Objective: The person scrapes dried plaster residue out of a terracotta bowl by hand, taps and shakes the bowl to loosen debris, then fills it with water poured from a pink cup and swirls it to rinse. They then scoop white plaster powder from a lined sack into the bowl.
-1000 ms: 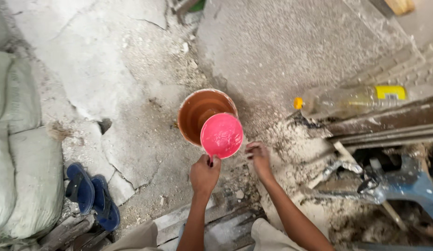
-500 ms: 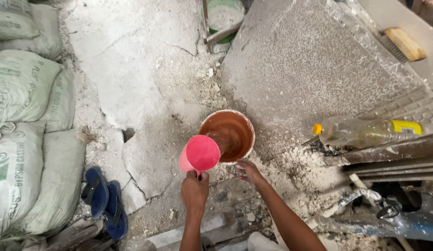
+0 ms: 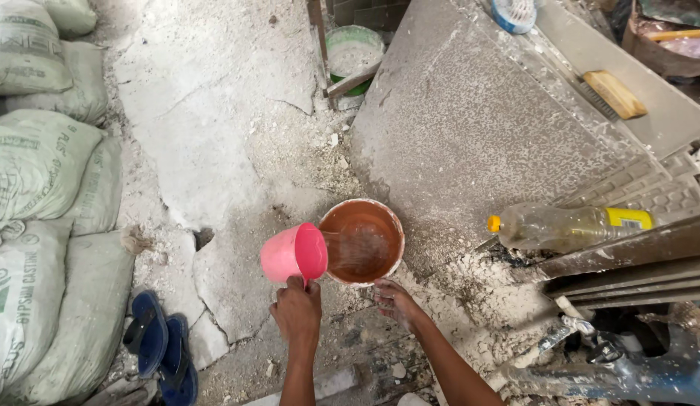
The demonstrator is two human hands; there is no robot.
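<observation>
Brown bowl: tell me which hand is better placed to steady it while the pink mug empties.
Right, probably. The right hand rests empty by the brown bowl's near rim, while the left hand is busy tilting the pink mug over it.

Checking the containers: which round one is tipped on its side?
The pink mug in the left hand, unlike the upright brown bowl and green-rimmed bucket.

The mug is bright pink, the bowl rusty orange-brown inside with a whitish rim. Sandals are dark blue, sacks pale green, and the bottle has a yellow cap.
</observation>
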